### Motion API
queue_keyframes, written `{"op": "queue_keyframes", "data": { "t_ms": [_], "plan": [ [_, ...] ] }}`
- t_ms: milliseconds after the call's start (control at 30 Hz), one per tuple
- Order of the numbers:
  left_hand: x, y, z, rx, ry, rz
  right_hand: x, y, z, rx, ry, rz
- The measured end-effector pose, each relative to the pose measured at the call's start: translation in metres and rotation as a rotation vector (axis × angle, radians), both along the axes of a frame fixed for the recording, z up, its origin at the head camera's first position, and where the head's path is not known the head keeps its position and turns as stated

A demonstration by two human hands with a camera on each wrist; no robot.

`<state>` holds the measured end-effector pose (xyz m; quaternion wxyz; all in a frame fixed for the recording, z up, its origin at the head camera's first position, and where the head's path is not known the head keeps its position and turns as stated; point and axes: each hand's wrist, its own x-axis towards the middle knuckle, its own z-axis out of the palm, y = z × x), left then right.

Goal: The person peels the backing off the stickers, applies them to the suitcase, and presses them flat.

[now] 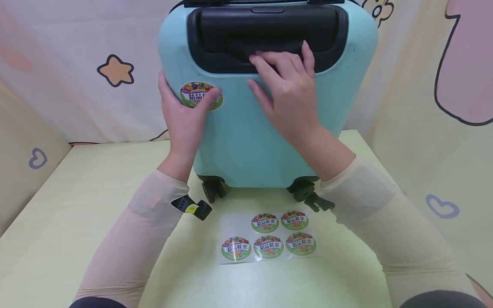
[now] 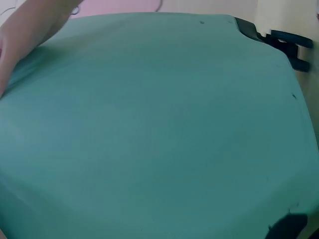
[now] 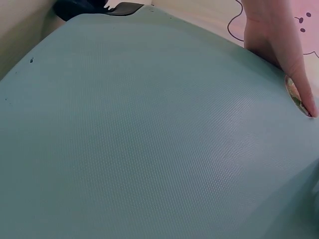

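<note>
The suitcase [image 1: 258,132] stood upright, its edge [image 1: 161,47] gripped by the left hand [image 1: 182,113], thumb [image 1: 210,97] over a sticker [image 1: 192,97]; the right hand [image 1: 290,87] touched the black panel [image 1: 265,28], its hold unclear. The suitcase seemed stiff, smooth, fairly heavy, best taken by that edge

Around my pale table [image 1: 57,214] I see cloth walls [image 1: 69,64] printed with an orange star [image 1: 115,71], purple hearts [image 1: 443,214], a pink shape [image 1: 467,64].
</note>
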<state>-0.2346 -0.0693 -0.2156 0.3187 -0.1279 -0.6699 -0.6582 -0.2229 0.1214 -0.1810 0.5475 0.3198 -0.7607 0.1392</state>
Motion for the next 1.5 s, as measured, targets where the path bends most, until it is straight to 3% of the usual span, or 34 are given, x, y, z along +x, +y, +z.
{"op": "queue_keyframes", "data": {
  "t_ms": [200, 400, 500, 833, 1067, 1300, 1500],
  "plan": [
    [-0.001, 0.0, 0.0, -0.037, 0.005, 0.018, -0.001, -0.001, -0.001, -0.013, 0.02, 0.005],
    [0.002, -0.004, -0.003, -0.236, -0.103, 0.145, 0.0, -0.001, -0.002, 0.0, 0.005, -0.008],
    [0.001, -0.006, -0.005, -0.271, -0.112, 0.169, 0.0, -0.001, -0.002, 0.01, -0.006, -0.016],
    [-0.004, -0.017, -0.014, -0.225, 0.01, 0.056, 0.0, -0.003, -0.002, 0.006, -0.004, -0.007],
    [0.013, -0.02, -0.006, -0.161, 0.024, -0.044, -0.001, -0.004, -0.003, 0.001, 0.007, -0.002],
    [0.002, -0.033, -0.014, -0.207, 0.059, -0.072, -0.002, -0.004, -0.002, -0.009, 0.019, 0.011],
    [0.022, -0.028, 0.001, -0.188, 0.011, -0.116, -0.003, -0.002, -0.001, -0.014, 0.032, 0.02]
  ]
}}
